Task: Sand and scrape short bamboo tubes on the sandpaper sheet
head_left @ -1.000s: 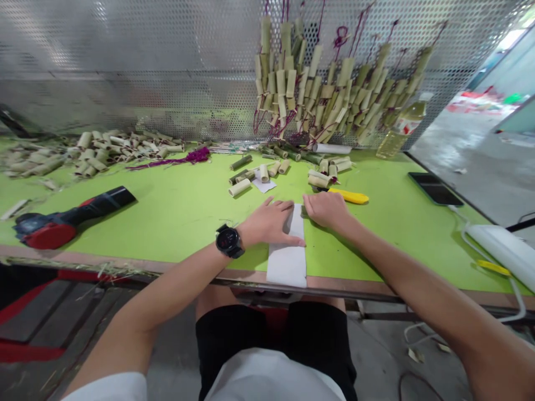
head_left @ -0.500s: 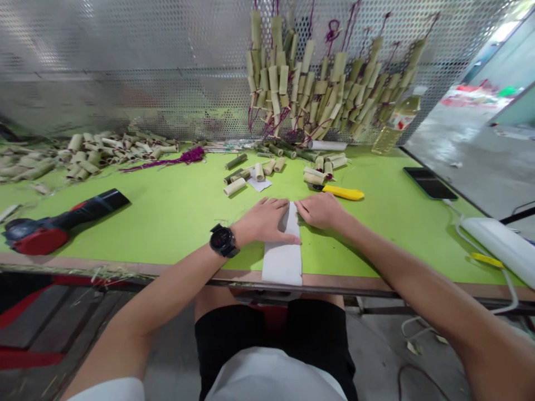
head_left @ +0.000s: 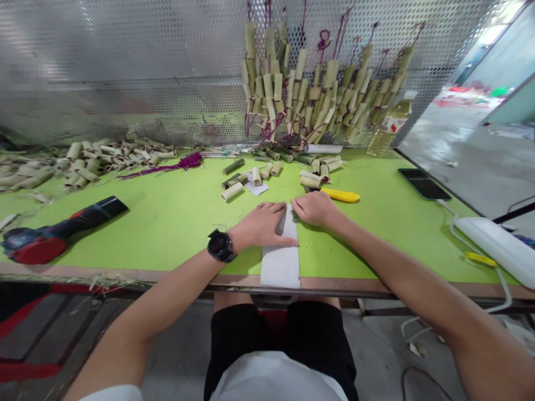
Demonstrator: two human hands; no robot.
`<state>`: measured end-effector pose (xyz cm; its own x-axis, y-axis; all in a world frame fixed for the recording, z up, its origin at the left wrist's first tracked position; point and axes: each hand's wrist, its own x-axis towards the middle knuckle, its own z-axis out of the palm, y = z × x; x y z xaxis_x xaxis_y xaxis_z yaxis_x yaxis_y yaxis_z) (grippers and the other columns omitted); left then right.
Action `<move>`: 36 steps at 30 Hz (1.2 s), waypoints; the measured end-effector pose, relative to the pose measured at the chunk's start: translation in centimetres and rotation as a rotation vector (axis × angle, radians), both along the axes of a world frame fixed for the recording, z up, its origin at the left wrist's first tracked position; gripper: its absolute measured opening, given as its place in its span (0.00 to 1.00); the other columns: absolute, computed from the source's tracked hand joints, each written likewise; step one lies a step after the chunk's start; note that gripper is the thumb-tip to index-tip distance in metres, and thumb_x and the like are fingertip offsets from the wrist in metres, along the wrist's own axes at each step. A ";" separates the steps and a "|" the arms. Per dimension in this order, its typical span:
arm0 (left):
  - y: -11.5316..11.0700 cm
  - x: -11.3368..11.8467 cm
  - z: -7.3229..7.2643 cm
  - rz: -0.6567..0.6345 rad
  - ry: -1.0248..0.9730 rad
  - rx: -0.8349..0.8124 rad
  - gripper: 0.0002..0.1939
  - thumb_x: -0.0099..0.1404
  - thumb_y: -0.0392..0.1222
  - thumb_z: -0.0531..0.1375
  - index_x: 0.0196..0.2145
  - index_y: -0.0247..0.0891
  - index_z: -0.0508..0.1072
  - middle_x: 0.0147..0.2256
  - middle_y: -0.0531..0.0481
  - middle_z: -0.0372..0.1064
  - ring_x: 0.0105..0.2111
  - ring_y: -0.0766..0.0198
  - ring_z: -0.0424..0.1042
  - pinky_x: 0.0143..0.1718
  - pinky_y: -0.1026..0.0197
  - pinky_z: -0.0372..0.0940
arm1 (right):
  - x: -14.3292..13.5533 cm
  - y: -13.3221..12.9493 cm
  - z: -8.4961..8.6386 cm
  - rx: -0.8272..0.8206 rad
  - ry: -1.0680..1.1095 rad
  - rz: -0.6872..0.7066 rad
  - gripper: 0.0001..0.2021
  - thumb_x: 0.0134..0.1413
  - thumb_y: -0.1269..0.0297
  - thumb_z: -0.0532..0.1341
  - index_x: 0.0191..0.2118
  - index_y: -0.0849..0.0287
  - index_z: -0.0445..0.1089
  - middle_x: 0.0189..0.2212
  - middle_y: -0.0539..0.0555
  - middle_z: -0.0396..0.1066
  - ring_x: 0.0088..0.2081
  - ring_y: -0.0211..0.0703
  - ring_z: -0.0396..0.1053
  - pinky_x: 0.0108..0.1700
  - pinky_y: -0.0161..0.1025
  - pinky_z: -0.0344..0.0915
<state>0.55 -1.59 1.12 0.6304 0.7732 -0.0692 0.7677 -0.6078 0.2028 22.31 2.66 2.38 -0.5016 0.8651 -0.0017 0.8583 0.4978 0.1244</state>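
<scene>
A white strip of paper [head_left: 281, 266] lies lengthwise on the green tabletop, its near end at the table's front edge. My left hand [head_left: 262, 225] rests flat across it, fingers stretched away from me and thumb pointing right over the strip. Close by, my right hand [head_left: 312, 208] is closed at the paper's far right edge, touching the table. Whatever its curled fingers hold is hidden; a small dark bit shows beneath them. Just beyond that hand lies a yellow utility knife [head_left: 340, 195]. Short bamboo tubes [head_left: 232, 192] lie past my left fingertips, some by a small paper scrap [head_left: 256, 187].
Left stands a red and black power tool [head_left: 62, 233], with a bamboo pile [head_left: 83, 161] and purple cord [head_left: 190, 161] behind. Strung bamboo [head_left: 271, 83] hangs on the perforated metal panel [head_left: 167, 67]. Rightward are an oil bottle [head_left: 387, 131], a phone [head_left: 424, 184] and a white power strip [head_left: 495, 248].
The camera view has shifted slightly, so the scene sits a little lower and further left. Both hands keep nearly the same places on the paper.
</scene>
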 end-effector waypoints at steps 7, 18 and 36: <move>0.0 -0.1 0.0 0.007 -0.008 0.007 0.64 0.69 0.87 0.58 0.81 0.30 0.63 0.80 0.28 0.59 0.78 0.31 0.63 0.79 0.41 0.51 | 0.0 -0.1 0.0 0.024 0.019 -0.028 0.32 0.84 0.58 0.46 0.43 0.64 0.88 0.41 0.67 0.87 0.37 0.51 0.79 0.37 0.44 0.53; -0.2 -0.2 0.1 0.019 -0.018 -0.016 0.61 0.71 0.86 0.58 0.80 0.32 0.65 0.81 0.29 0.58 0.79 0.29 0.60 0.81 0.35 0.48 | 0.9 -0.4 -1.6 -0.199 0.700 -0.112 0.37 0.84 0.40 0.46 0.21 0.52 0.62 0.19 0.52 0.66 0.23 0.42 0.61 0.31 0.42 0.54; -1.0 0.6 0.7 0.037 -0.154 -0.018 0.51 0.85 0.75 0.33 0.72 0.34 0.75 0.73 0.31 0.71 0.71 0.37 0.70 0.73 0.38 0.63 | 0.9 -0.1 -3.7 -0.596 1.189 -0.025 0.42 0.66 0.16 0.55 0.21 0.52 0.67 0.15 0.52 0.67 0.18 0.40 0.64 0.21 0.39 0.61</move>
